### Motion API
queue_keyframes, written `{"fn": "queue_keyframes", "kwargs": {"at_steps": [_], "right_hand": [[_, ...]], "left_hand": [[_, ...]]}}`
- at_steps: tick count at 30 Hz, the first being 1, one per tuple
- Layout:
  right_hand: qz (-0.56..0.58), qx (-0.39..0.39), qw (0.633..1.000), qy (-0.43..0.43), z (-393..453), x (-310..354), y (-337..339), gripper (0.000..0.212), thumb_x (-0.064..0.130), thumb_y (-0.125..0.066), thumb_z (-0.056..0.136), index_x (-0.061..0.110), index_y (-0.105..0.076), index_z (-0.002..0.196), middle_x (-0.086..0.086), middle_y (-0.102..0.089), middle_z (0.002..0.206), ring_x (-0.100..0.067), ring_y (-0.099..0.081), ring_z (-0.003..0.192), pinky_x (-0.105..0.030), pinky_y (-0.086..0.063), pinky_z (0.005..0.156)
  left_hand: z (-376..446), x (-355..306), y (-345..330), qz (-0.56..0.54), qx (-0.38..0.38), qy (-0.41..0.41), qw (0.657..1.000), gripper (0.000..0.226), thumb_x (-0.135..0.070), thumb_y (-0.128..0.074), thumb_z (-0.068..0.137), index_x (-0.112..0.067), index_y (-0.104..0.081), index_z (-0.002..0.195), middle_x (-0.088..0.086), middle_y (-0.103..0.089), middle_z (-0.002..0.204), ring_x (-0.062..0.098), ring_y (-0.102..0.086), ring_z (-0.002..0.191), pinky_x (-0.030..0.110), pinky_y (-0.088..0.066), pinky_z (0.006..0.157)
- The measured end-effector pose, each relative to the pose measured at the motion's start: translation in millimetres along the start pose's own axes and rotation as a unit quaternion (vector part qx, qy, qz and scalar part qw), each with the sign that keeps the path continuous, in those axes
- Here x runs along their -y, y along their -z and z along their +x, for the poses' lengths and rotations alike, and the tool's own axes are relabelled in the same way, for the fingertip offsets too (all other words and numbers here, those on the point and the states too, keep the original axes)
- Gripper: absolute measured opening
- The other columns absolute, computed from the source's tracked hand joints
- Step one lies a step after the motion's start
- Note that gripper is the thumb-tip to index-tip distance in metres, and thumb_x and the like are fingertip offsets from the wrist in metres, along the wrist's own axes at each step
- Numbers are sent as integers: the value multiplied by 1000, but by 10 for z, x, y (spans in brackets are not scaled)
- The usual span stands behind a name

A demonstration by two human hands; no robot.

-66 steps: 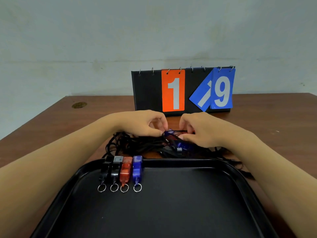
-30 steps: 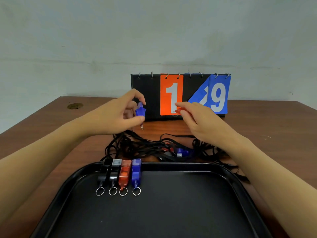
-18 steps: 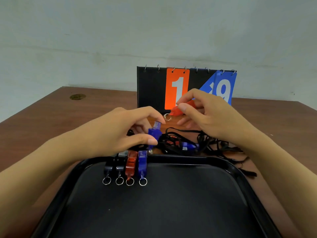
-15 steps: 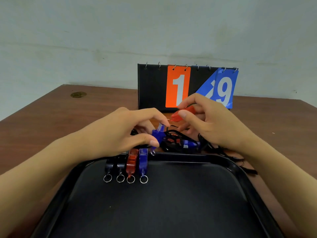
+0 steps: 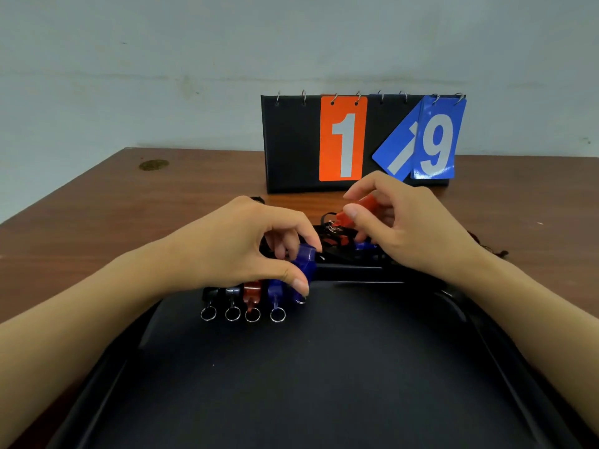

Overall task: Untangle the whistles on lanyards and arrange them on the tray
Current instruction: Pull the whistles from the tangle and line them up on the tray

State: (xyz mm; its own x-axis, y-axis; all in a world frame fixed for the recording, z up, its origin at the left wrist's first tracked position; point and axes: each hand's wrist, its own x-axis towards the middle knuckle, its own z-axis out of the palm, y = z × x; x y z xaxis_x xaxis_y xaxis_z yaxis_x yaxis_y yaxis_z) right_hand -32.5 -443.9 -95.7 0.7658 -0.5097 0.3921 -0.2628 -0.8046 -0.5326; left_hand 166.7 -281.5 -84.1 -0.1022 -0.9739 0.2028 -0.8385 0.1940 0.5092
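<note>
Four whistles (image 5: pixel 243 294) already lie in a row at the tray's (image 5: pixel 324 400) eleven o'clock edge, rings toward the wearer. The left hand (image 5: pixel 246 251) pinches a blue whistle (image 5: pixel 304 265) between thumb and fingers just at three o'clock of that row; best to lower it parallel, ring aligned, without nudging its neighbour. The right hand (image 5: pixel 408 225) grips an orange whistle (image 5: pixel 356 210) above the tangled lanyards (image 5: pixel 334 241) at twelve o'clock.

Four whistles (image 5: pixel 246 294) lay in a row on the one black tray (image 5: pixel 324 384), under the left hand (image 5: pixel 233 251), which pinched a fifth, blue whistle (image 5: pixel 304 264). The right hand (image 5: pixel 411 228) held one orange whistle (image 5: pixel 358 210); one scoreboard (image 5: pixel 291 144) stood beyond both hands.
</note>
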Motion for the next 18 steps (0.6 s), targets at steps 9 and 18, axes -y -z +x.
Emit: {"fn": "queue_keyframes", "kwargs": {"at_steps": [9,18], "right_hand": [[-20,6,1000,3,6,-15,-20,13,40,-60,98,31,-63,107,14,-72,91,-1,-71,81,-27,-62,80],[-22,16,1000,2,7,-14,-3,12,40,-60,98,32,-62,107,14,-71,91,1,-71,82,-26,-62,80]], "left_hand": [[-8,33,-40,41,-13,-9,999,40,-66,-71,76,-41,-77,107,-20,-72,83,8,-64,94,31,-53,80],[3,140,-74,81,3,-11,997,34,-69,-64,83,-42,-73,102,-21,-62,99,5,-58,100,18,-47,81]]}}
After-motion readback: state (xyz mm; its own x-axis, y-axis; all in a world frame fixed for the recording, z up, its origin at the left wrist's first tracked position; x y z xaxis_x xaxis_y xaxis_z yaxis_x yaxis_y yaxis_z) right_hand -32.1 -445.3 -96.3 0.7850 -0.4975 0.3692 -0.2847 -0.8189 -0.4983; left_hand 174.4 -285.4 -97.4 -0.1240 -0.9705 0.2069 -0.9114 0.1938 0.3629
